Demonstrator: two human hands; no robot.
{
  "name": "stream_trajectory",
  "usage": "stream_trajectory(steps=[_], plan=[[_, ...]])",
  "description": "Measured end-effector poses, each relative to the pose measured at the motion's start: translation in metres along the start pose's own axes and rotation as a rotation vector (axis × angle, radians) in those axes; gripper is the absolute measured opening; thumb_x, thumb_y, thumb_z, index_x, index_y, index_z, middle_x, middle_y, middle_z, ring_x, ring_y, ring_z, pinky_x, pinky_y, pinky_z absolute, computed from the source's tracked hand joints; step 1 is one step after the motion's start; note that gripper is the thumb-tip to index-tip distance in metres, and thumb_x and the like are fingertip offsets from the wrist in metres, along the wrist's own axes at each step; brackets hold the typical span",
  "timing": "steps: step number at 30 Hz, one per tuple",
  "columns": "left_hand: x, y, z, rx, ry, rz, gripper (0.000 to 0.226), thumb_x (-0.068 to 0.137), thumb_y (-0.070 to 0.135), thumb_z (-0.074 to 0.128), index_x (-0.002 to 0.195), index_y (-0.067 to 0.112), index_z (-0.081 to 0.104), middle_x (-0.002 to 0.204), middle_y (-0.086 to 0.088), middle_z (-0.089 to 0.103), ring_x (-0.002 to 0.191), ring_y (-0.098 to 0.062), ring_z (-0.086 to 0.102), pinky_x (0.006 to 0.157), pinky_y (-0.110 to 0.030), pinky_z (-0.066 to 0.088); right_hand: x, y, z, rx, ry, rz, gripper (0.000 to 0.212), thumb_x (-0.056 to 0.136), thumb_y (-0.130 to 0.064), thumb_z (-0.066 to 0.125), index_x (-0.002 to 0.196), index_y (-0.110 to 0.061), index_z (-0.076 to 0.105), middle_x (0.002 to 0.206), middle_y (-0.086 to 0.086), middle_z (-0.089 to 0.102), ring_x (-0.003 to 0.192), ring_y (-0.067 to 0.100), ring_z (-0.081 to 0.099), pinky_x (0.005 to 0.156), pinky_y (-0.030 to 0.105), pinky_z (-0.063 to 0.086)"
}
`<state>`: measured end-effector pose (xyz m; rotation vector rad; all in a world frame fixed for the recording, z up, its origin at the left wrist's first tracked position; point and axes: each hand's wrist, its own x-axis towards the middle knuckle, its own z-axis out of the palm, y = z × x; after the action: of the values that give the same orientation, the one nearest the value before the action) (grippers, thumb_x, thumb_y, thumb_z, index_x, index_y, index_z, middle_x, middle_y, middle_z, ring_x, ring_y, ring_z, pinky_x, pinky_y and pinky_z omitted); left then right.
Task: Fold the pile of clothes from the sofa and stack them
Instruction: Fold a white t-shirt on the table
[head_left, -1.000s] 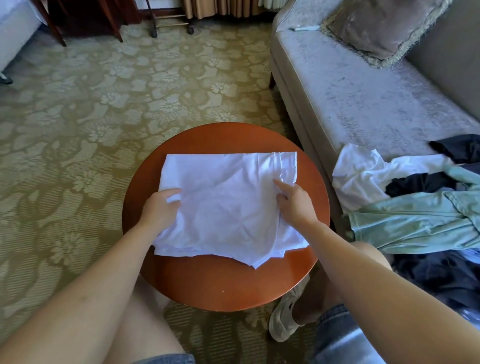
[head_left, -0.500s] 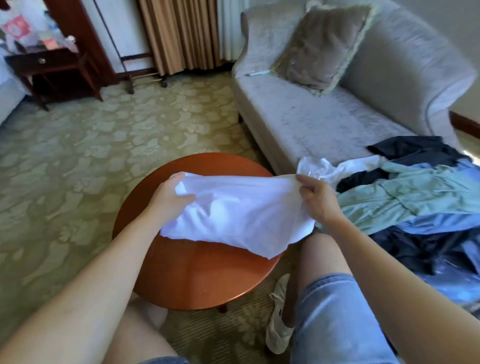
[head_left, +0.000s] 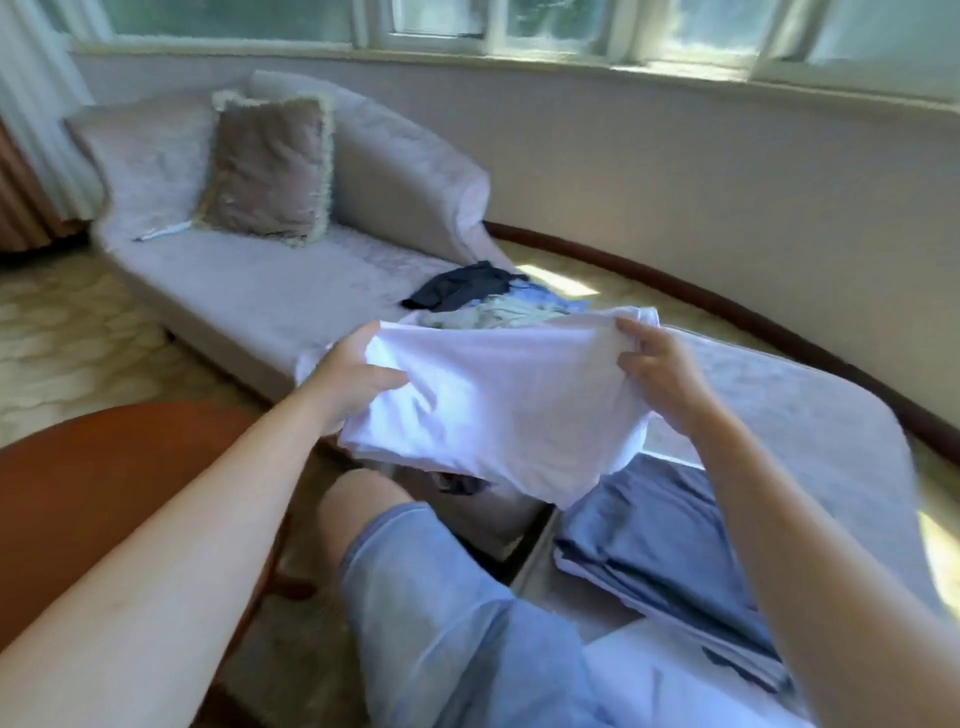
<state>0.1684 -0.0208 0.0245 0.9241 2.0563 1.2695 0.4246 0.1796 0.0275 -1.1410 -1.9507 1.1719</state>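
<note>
Holding the folded white shirt (head_left: 498, 410) up in the air, the left hand (head_left: 353, 379) grips one side and the right hand (head_left: 660, 374) grips the other. The fingers (head_left: 636, 361) of both hands are curled tight on the cloth. I think two hands are used so the folds lie flat and do not fall open.

The shirt hangs over the person's knee (head_left: 374, 499). It is between the round brown counter (head_left: 104, 493) on the left and the grey seat (head_left: 810, 415) on the right, and it seems to touch neither of them.

On that grey seat lies a stack of folded clothes (head_left: 670, 561), with a blue-grey one on top. The shirt is just beside that stack, so my guess is that it goes there next.

Behind the shirt, the pile of unfolded clothes (head_left: 483, 296) sits on the sofa (head_left: 249, 296), not far from a cushion (head_left: 265, 166). Dark, green and blue things are in it, so more folding is left.

To land well, the shirt should go down flat and square on the stack.
</note>
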Motion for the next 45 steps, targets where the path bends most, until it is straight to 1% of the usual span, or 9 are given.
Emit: stream_trajectory(steps=[3, 11, 14, 17, 21, 33, 39, 42, 45], plan=[[0.026, 0.030, 0.066, 0.059, -0.123, 0.063, 0.094, 0.064, 0.026, 0.077, 0.148, 0.016, 0.037, 0.144, -0.001, 0.042, 0.127, -0.016, 0.045, 0.099, -0.031, 0.042, -0.008, 0.027, -0.075, 0.008, 0.156, 0.048, 0.060, 0.085, 0.011, 0.046, 0.141, -0.009, 0.047, 0.137, 0.012, 0.050, 0.111, 0.022, 0.052, 0.089, 0.030, 0.043], [0.032, 0.027, 0.226, 0.330, -0.348, -0.026, 0.077, 0.085, 0.001, 0.066, 0.151, 0.007, 0.027, 0.146, -0.013, 0.040, 0.124, -0.026, 0.049, 0.091, -0.032, 0.044, -0.058, 0.143, -0.179, -0.124, 0.237, 0.391, 0.046, 0.088, 0.013, 0.051, 0.131, -0.003, 0.055, 0.096, 0.012, 0.055, 0.065, 0.017, 0.050, 0.044, 0.012, 0.037], [0.007, -0.026, 0.267, 0.573, -0.521, -0.097, 0.065, 0.088, 0.011, 0.063, 0.147, 0.006, 0.035, 0.141, -0.015, 0.041, 0.123, -0.024, 0.048, 0.091, -0.027, 0.042, -0.083, 0.211, -0.162, -0.398, 0.033, 0.614, 0.034, 0.088, 0.006, 0.049, 0.120, 0.001, 0.061, 0.091, 0.013, 0.055, 0.069, 0.021, 0.051, 0.053, 0.025, 0.037], [-0.005, -0.045, 0.277, 0.724, -0.589, -0.043, 0.064, 0.093, 0.022, 0.057, 0.151, 0.016, 0.030, 0.160, -0.013, 0.007, 0.145, -0.025, 0.020, 0.108, -0.027, 0.029, -0.091, 0.234, -0.152, -0.580, 0.019, 0.689, 0.035, 0.087, -0.009, 0.053, 0.120, -0.019, 0.061, 0.122, 0.015, 0.055, 0.099, 0.031, 0.059, 0.077, 0.032, 0.048], [0.014, -0.044, 0.253, 0.716, -0.490, -0.036, 0.065, 0.095, 0.034, 0.056, 0.150, 0.015, 0.029, 0.159, -0.006, 0.012, 0.143, -0.025, 0.026, 0.110, -0.034, 0.029, -0.061, 0.209, -0.116, -0.707, 0.151, 0.452, 0.046, 0.088, -0.019, 0.056, 0.134, -0.020, 0.055, 0.151, 0.017, 0.032, 0.136, 0.036, 0.031, 0.111, 0.040, 0.027], [0.045, -0.029, 0.095, 0.997, -0.078, -0.022, 0.058, 0.098, 0.037, 0.047, 0.151, 0.022, 0.029, 0.150, -0.006, 0.038, 0.135, -0.029, 0.037, 0.106, -0.040, 0.036, 0.066, 0.089, 0.084, -0.723, -0.508, -0.123, 0.030, 0.093, -0.021, 0.053, 0.120, -0.012, 0.064, 0.123, 0.012, 0.061, 0.115, 0.031, 0.055, 0.090, 0.033, 0.044], [0.050, -0.054, 0.048, 1.035, -0.036, -0.127, 0.054, 0.096, 0.039, 0.049, 0.145, 0.019, 0.038, 0.143, -0.007, 0.045, 0.129, -0.030, 0.041, 0.102, -0.041, 0.038, 0.064, 0.088, 0.117, -0.661, -0.484, -0.187, 0.028, 0.091, -0.020, 0.054, 0.115, -0.015, 0.065, 0.114, 0.009, 0.064, 0.108, 0.031, 0.059, 0.081, 0.030, 0.041], [0.069, -0.073, 0.026, 1.004, -0.012, -0.179, 0.054, 0.096, 0.039, 0.049, 0.145, 0.019, 0.038, 0.142, -0.007, 0.046, 0.127, -0.031, 0.042, 0.100, -0.041, 0.039, 0.077, 0.088, 0.152, -0.657, -0.528, -0.130, 0.042, 0.094, -0.024, 0.052, 0.136, -0.019, 0.053, 0.129, 0.006, 0.057, 0.118, 0.027, 0.055, 0.095, 0.034, 0.044], [0.086, -0.089, 0.008, 0.969, 0.005, -0.235, 0.054, 0.096, 0.039, 0.049, 0.145, 0.020, 0.037, 0.141, -0.006, 0.046, 0.128, -0.030, 0.042, 0.100, -0.042, 0.039, 0.113, 0.071, 0.198, -0.607, -0.566, -0.100, 0.053, 0.098, -0.026, 0.048, 0.148, -0.015, 0.034, 0.125, 0.011, 0.059, 0.103, 0.029, 0.059, 0.084, 0.037, 0.049]])
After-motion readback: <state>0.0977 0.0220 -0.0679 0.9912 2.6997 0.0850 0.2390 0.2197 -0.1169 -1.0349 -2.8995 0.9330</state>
